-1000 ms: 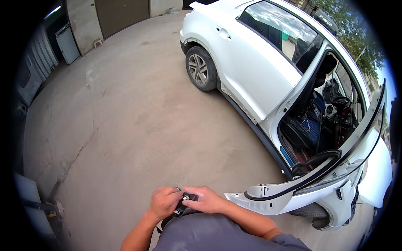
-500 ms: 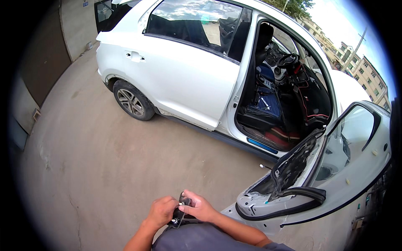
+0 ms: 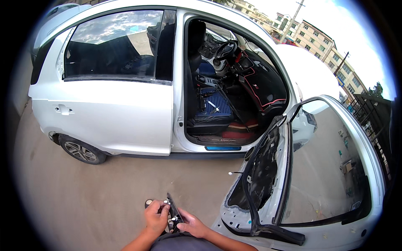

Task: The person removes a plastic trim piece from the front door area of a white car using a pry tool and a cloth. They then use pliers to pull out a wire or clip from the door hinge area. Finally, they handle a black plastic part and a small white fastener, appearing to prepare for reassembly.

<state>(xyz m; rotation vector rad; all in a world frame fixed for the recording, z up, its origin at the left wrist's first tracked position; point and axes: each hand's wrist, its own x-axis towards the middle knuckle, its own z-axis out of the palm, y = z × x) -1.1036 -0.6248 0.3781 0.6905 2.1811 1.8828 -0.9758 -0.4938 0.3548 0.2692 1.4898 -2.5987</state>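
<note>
Low in the view I hold a narrow black car part with white fittings (image 3: 174, 214) in front of my body; its exact kind does not show. My left hand (image 3: 155, 216) is closed, with thumb and fingers pinched near a white fitting at the part's upper end. Round the part's right side curls my right hand (image 3: 192, 224), its thumb resting on the lower stretch. A dark round piece with a pale centre (image 3: 148, 202) shows just behind my left fingers; whether it belongs to the part I cannot tell.
A white car (image 3: 121, 113) stands ahead. Its detached-trim front door (image 3: 284, 209) hangs wide open at the right, with a loose black rubber seal (image 3: 276, 234) along it. A cable with a white plug (image 3: 231, 173) sticks out beside the door. Blue-covered seat (image 3: 215, 104) inside.
My view has turned right and come closer to the car and open door. The part now stands more upright, and my right hand has moved from its top down to its lower right side.
</note>
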